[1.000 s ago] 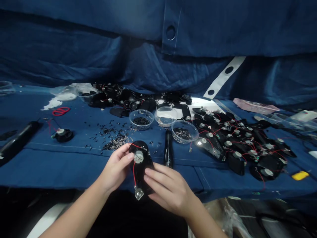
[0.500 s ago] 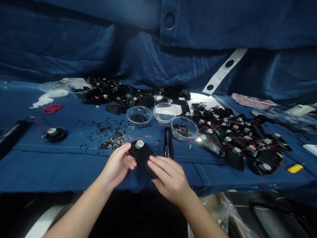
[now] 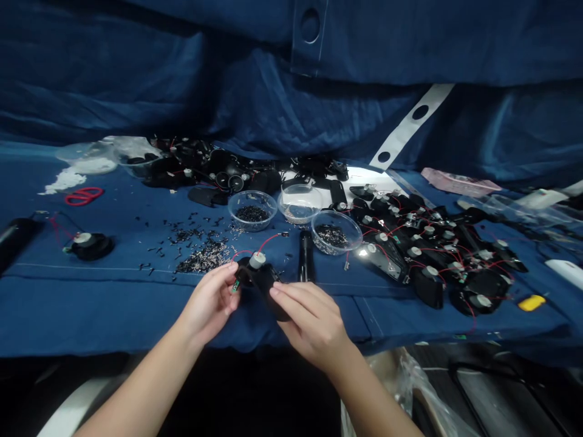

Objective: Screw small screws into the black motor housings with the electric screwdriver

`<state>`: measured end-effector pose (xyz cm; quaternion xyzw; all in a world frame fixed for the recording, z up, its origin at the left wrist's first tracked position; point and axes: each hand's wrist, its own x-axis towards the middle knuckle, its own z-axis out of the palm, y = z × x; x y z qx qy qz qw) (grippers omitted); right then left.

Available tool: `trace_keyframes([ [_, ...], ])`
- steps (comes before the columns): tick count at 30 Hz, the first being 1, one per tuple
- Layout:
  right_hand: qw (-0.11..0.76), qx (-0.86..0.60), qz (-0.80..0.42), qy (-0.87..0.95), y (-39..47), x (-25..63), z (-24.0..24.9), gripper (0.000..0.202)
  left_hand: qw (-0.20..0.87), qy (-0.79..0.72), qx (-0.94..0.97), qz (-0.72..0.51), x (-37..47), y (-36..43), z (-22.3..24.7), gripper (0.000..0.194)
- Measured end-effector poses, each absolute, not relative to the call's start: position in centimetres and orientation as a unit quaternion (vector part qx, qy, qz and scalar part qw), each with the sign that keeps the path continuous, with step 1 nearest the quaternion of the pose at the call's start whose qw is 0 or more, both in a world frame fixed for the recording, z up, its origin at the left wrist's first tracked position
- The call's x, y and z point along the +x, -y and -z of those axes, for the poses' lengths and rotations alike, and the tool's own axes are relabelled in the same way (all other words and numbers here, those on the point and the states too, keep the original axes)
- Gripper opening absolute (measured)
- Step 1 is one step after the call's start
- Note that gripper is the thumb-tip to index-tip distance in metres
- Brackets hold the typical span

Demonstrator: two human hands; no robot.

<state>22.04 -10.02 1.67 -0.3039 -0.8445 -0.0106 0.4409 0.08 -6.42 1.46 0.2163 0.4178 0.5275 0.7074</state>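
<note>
My right hand (image 3: 312,321) is closed around a black plastic housing (image 3: 268,291), fingers over its right side. A silver motor (image 3: 257,260) stands up at the housing's far end, with red wires (image 3: 268,241) coming off it. At the left end, my left hand (image 3: 212,303) has its fingers closed on a small green circuit board (image 3: 235,284). Whether those fingers also touch the housing I cannot tell. Just beyond the right hand lies a black cylinder (image 3: 306,258). A heap of small black screws (image 3: 204,256) is spread past the left hand.
Clear bowls with screws (image 3: 252,212) (image 3: 336,233) stand mid-table beside a third bowl (image 3: 299,205). Many wired motor housings (image 3: 428,252) pile up at right, near a yellow tool (image 3: 531,303). Red scissors (image 3: 84,196) and another motor unit (image 3: 92,246) lie left.
The green circuit board now shows at my left fingertips, and the red wires stand up higher from the motor. My right hand keeps its hold on the housing. The view has shifted slightly.
</note>
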Motion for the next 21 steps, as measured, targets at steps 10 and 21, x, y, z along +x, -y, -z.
trace_keyframes([
  [10, 0.467, -0.367, -0.159, 0.788, 9.4, 20.6, -3.1, 0.060, 0.751, -0.337, 0.237, -0.516, -0.7, 6.8, -1.4, 0.018],
  [21, 0.537, -0.315, -0.179, 0.762, 9.3, 19.7, -2.8, 0.059, 0.765, -0.308, 0.229, -0.517, -0.4, 7.5, -2.3, 0.023],
])
